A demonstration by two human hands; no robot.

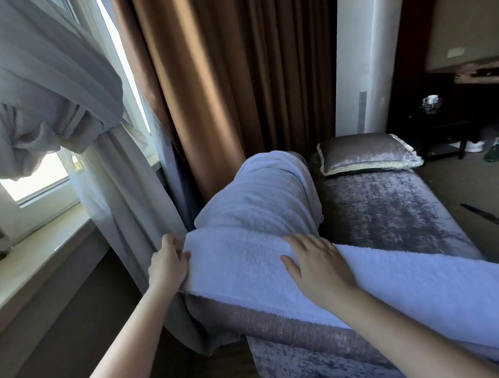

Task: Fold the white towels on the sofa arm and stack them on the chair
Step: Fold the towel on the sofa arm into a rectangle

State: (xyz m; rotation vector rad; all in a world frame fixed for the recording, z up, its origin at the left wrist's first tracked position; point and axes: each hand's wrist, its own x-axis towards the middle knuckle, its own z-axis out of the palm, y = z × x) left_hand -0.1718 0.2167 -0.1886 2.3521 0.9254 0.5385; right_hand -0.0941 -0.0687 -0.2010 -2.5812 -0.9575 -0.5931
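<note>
Two towels (pixel 260 194), probably, on sofa arm (pixel 275 326). Left hand (pixel 167 265) pinches near towel (pixel 239 265) at its edge; right hand (pixel 316 268) flat atop. Fold beginning; next, carry edge across.

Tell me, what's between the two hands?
Only white towel, draped over the sofa arm, in the head view. The left hand grips its edge; the right hand rests flat on it.

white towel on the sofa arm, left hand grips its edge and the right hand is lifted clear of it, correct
Not quite: the head view shows the right hand resting flat on the white towel, fingers straight, not lifted clear. The left hand does grip its edge, on the sofa arm.
</note>
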